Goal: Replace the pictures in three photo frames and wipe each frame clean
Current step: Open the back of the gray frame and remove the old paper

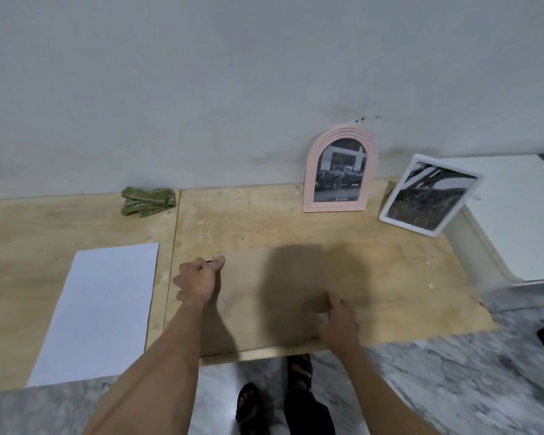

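A brown board (pixel 264 296), seemingly the back of a photo frame, lies flat near the table's front edge. My left hand (pixel 198 284) pinches its far left corner, thumb on top, with a small dark piece at the fingertips. My right hand (pixel 339 324) grips its right edge near the front corner. A pink arched frame (pixel 308 183) with a dark car picture stands against the wall. To its right, a white rectangular frame (pixel 387 202) with a dark picture leans tilted. A folded green cloth (pixel 148 202) lies by the wall at the back left.
A white sheet of paper (pixel 101 309) lies on the wooden table (pixel 264 224) to the left of my left arm. A white appliance or cabinet (pixel 515 215) borders the table's right side. The grey wall (pixel 201 89) closes the back. My sandalled feet (pixel 252 403) stand on the marble floor.
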Tool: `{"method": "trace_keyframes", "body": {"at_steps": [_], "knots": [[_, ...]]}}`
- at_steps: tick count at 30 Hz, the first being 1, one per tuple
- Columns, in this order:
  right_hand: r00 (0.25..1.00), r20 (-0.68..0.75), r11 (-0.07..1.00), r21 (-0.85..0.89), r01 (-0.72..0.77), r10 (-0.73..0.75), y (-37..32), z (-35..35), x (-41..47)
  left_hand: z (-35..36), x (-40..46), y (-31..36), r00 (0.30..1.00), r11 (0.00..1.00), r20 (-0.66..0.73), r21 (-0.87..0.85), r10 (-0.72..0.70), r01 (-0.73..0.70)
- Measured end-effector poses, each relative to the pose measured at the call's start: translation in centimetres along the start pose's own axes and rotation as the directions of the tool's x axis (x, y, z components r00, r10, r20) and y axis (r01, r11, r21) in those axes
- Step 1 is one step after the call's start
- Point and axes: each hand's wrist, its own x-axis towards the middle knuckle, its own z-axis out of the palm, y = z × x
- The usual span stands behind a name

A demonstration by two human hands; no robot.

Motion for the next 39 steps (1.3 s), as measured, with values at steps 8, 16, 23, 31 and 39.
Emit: {"method": "trace_keyframes", "body": {"at_steps": [8,16,23,31,39], "knots": [[0.997,-0.028,0.806,0.59,-0.044,0.075,0.7,-7.9,1.3,0.8,-1.4,4.1,0.974,0.998,0.227,-0.069,0.009,0.007],[0.969,-0.179,0.819,0.572,-0.039,0.171,7.2,-19.9,5.3,8.0,-9.3,7.7,0.842,0.983,0.534,-0.179,0.073,0.028],[0.932,-0.279,0.904,0.414,-0.101,0.232,13.8,-25.7,7.6,18.5,-13.9,5.9,0.875,0.997,0.482,0.012,0.057,-0.071],[0.959,-0.176,0.95,0.257,-0.175,0.224,18.5,-24.6,11.6,25.8,-15.7,2.6,0.958,0.966,0.285,0.24,0.023,-0.094],[0.961,-0.135,0.962,0.164,-0.217,0.24,20.2,-23.3,13.3,27.2,-16.1,1.5,0.979,0.926,0.194,0.356,0.058,-0.125]]}}
